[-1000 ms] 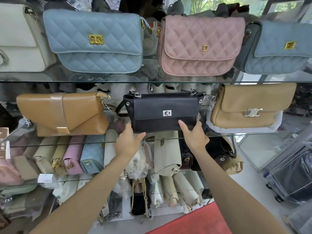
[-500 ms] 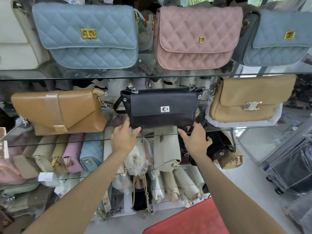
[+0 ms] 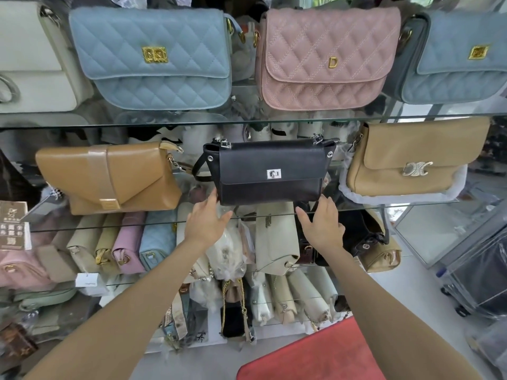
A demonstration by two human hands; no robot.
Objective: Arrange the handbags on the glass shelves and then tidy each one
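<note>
A black handbag [image 3: 270, 172] with a silver clasp stands upright in the middle of the middle glass shelf [image 3: 411, 202]. My left hand [image 3: 207, 219] is just below its lower left corner, fingers straight, fingertips at the bag's bottom edge. My right hand [image 3: 322, 223] is just below the lower right corner, fingers spread and holding nothing. A tan envelope bag [image 3: 109, 178] stands to the left and a tan bag [image 3: 411, 157] on white wrapping to the right. On the upper shelf stand a blue quilted bag [image 3: 153, 58], a pink quilted bag [image 3: 326, 58] and another blue bag [image 3: 461, 58].
A cream bag [image 3: 30, 58] sits at the upper left. The lower shelves hold several bags packed on edge [image 3: 129, 239]. A red mat [image 3: 315, 355] lies on the floor below. A wheeled cart with dark wrapped goods [image 3: 480, 272] stands at the right.
Both hands have let go of the black handbag's bottom corners and dropped slightly below it with fingers spread. The bag stays on the middle shelf.
</note>
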